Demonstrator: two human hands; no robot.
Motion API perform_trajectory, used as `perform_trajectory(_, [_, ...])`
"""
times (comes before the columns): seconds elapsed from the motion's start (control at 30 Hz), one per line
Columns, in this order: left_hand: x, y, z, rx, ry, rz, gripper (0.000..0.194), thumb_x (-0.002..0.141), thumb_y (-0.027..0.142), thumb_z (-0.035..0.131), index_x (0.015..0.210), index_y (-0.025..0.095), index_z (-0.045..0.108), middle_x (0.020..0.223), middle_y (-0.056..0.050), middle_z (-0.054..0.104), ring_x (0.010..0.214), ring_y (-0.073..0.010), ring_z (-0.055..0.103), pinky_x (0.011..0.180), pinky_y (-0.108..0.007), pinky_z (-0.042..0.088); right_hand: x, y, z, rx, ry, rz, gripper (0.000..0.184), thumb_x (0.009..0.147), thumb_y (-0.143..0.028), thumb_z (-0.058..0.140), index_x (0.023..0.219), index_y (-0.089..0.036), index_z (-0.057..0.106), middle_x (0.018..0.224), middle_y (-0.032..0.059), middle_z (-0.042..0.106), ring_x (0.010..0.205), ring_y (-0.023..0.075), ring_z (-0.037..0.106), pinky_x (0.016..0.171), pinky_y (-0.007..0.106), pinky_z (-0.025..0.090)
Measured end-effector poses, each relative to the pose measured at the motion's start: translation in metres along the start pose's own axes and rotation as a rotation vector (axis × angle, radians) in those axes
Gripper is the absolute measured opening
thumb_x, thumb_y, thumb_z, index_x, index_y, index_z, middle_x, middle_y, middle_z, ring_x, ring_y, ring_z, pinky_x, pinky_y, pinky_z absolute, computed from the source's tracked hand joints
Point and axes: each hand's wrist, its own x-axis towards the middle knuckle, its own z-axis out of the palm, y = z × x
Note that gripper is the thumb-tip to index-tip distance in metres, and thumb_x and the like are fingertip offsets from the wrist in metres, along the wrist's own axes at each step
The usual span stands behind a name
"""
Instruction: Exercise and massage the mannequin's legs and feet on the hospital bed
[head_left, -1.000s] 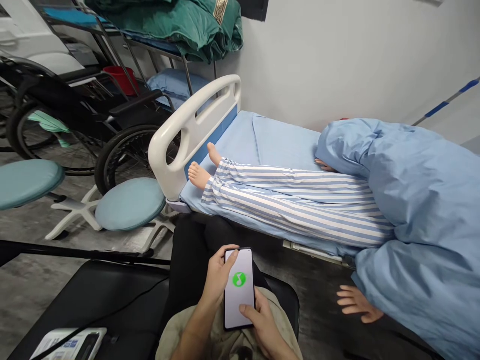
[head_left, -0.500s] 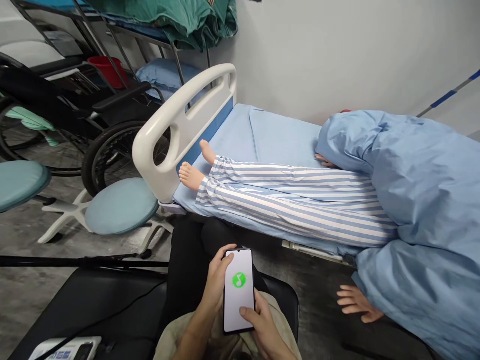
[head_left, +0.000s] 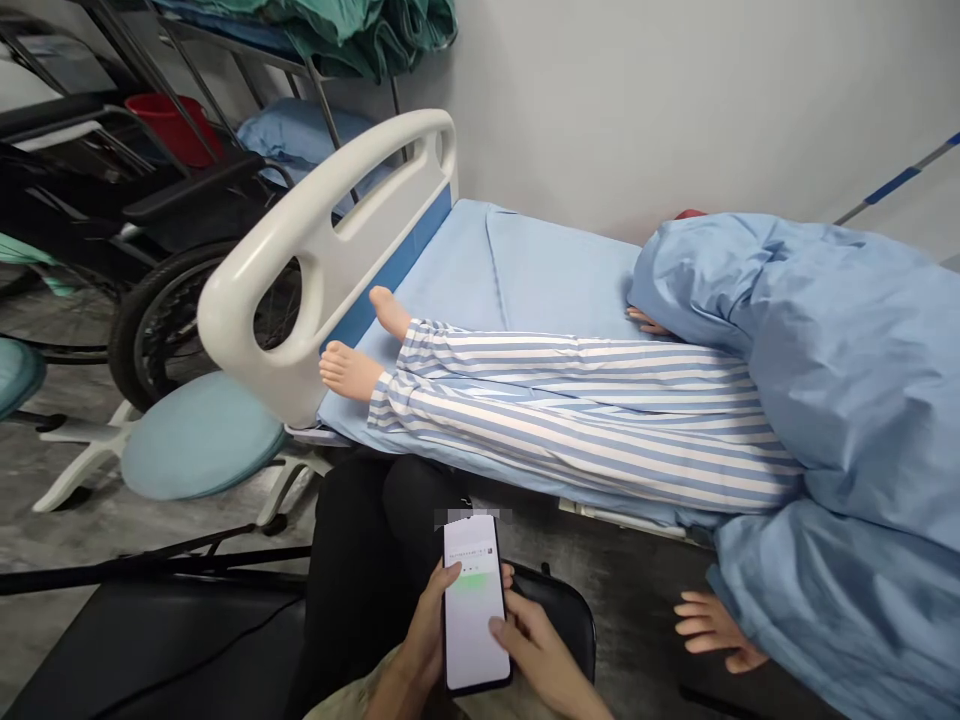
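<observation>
A smartphone (head_left: 475,635) with a lit, mostly white screen stands upright between my hands, above my lap. My left hand (head_left: 429,630) is closed around its left side, the thumb lying over the screen's left edge. On the other side, my right hand (head_left: 541,648) grips the lower right edge, its thumb on the glass. A small green patch and tiny unreadable text show on the screen. Beyond my knees, two legs in striped trousers (head_left: 570,400) lie on a bed with a light-blue sheet (head_left: 559,255); the bare feet (head_left: 352,370) look like a manikin's.
A blue cover (head_left: 847,350) hides the figure's upper body; one hand (head_left: 712,630) hangs out at the bedside. The white bed-end board (head_left: 247,270) stands left. Beside it are a round stool (head_left: 202,435), a wheelchair (head_left: 142,250) and a red bucket (head_left: 176,130).
The screen has gone from a green music-note logo to a page with text and a green patch. My left thumb has moved lower on the phone. The view has shifted slightly.
</observation>
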Motion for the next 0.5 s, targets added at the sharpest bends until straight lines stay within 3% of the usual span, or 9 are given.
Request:
perform_trajectory(0.1, [0.006, 0.01, 0.012, 0.025, 0.017, 0.027, 0.036, 0.071, 0.037, 0.063, 0.1, 0.016, 0.063, 0.089, -0.011, 0.071, 0.085, -0.0287, 0.067, 0.074, -0.041, 0.052, 0.014, -0.02, -0.029, -0.188, -0.089, -0.071, 0.037, 0.083, -0.05, 0.051, 0.077, -0.018, 0.068, 0.074, 0.0027, 0.064, 0.07, 0.0174, 0.056, 0.064, 0.027, 0.043])
perform_trajectory(0.23, [0.007, 0.026, 0.03, 0.085, -0.006, 0.103, 0.036, 0.069, 0.03, 0.067, 0.104, 0.02, 0.062, 0.094, -0.009, 0.071, 0.088, -0.0284, 0.066, 0.072, -0.037, 0.052, 0.034, -0.039, -0.053, -0.212, 0.156, -0.143, 0.036, 0.083, -0.051, 0.053, 0.09, -0.017, 0.065, 0.083, 0.0071, 0.067, 0.072, 0.0192, 0.059, 0.061, 0.028, 0.043])
perform_trajectory(0.37, [0.005, 0.033, 0.041, 0.083, -0.039, 0.129, 0.037, 0.067, 0.029, 0.068, 0.104, 0.021, 0.063, 0.095, -0.009, 0.072, 0.089, -0.0291, 0.066, 0.074, -0.037, 0.052, 0.047, -0.05, -0.043, -0.009, 0.241, -0.209, 0.04, 0.078, -0.051, 0.06, 0.101, -0.018, 0.061, 0.096, 0.0101, 0.067, 0.087, 0.0228, 0.061, 0.074, 0.032, 0.046])
perform_trajectory(0.5, [0.002, 0.034, 0.044, -0.001, 0.019, 0.098, 0.036, 0.07, 0.041, 0.064, 0.099, 0.021, 0.066, 0.089, -0.009, 0.072, 0.081, -0.0267, 0.067, 0.072, -0.036, 0.052, 0.044, -0.057, -0.015, 0.184, 0.032, -0.233, 0.063, 0.073, -0.044, 0.069, 0.128, -0.023, 0.046, 0.124, 0.0121, 0.056, 0.105, 0.0243, 0.057, 0.088, 0.037, 0.044])
